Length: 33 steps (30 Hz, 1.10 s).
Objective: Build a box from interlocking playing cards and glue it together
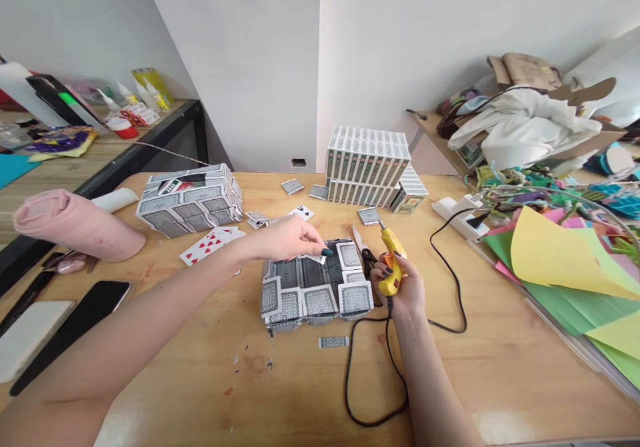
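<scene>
My right hand [407, 290] is wrapped round a yellow hot glue gun [394, 250], its nozzle pointing up and away. A low box covered in playing cards [320, 300] lies in front of me, grey card backs outward, with a dark recess in its top. Over its far edge, my left hand [293, 237] pinches a playing card [316, 258], mostly hidden beneath the fingers. Scissors [367, 254] with dark handles lie between the box and the glue gun. A cut card strip [333, 342] rests on the table near the box.
Another card-covered box [190, 200] stands at the back left, near loose playing cards [210, 245]. Stacked card packs [367, 167] stand at the back. The black cord [463, 300] loops toward a power strip [457, 217]. Coloured paper [570, 267] lies right; a phone [75, 334] lies left.
</scene>
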Each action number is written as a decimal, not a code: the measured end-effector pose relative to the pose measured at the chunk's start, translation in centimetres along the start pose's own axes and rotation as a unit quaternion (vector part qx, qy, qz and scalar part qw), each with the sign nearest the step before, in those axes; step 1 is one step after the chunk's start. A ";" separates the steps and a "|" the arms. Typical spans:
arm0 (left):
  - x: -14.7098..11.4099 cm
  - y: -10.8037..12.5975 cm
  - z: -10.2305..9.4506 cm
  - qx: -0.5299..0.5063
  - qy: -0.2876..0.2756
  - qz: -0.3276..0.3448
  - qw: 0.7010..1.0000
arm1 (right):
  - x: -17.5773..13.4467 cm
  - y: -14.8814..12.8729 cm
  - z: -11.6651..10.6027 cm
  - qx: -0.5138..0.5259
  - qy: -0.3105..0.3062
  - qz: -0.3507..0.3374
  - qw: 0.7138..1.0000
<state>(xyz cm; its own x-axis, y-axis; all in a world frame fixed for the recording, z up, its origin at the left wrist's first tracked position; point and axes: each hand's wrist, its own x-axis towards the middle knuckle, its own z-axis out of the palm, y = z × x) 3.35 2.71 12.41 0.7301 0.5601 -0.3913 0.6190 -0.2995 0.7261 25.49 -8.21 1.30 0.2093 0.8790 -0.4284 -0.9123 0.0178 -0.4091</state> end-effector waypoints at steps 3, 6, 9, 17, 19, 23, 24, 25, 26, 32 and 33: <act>-0.2 0.0 0.0 0.010 -0.029 0.018 0.999 | 0.0 0.0 0.0 0.000 0.006 0.001 1.000; -0.4 -0.1 -0.2 -0.016 -0.071 0.049 0.996 | 0.0 0.1 0.1 0.002 0.011 0.001 1.000; -0.4 -0.4 -0.2 -0.049 -0.097 0.064 0.992 | 0.0 0.1 0.1 0.006 0.015 -0.001 1.000; -0.6 -0.6 0.1 -0.037 -0.031 0.011 0.999 | 0.2 0.1 -0.3 -0.010 0.013 0.003 1.000; -0.8 -0.5 0.0 -0.027 -0.009 0.019 0.999 | 0.2 0.1 -0.3 -0.008 0.014 0.002 1.000; -1.0 -0.1 -0.3 -0.033 0.015 0.026 0.999 | 0.2 0.1 -0.3 -0.019 0.009 -0.003 1.000; -1.0 0.0 -0.3 -0.034 0.024 0.017 0.999 | 0.2 0.1 -0.3 -0.022 0.008 -0.002 1.000; -0.9 0.0 -0.3 -0.034 0.033 0.009 0.999 | 0.2 0.1 -0.3 -0.023 0.008 -0.002 1.000; -0.8 0.1 -0.4 -0.036 0.043 0.001 0.998 | 0.2 0.1 -0.4 -0.023 0.009 -0.002 1.000; 0.7 -1.2 -0.4 -0.028 0.137 -0.041 0.989 | 0.3 0.2 -0.3 -0.021 0.023 -0.011 0.999; 1.0 -1.6 -0.5 -0.022 0.157 -0.058 0.986 | 0.3 0.3 -0.3 -0.022 0.024 -0.010 0.999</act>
<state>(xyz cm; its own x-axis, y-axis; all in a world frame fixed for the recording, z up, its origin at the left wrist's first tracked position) 2.92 4.08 11.14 0.5254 0.8025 -0.2828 0.6746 -0.1903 0.7133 25.43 -8.12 0.82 0.2456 0.8551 -0.4565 -0.8914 0.0141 -0.4530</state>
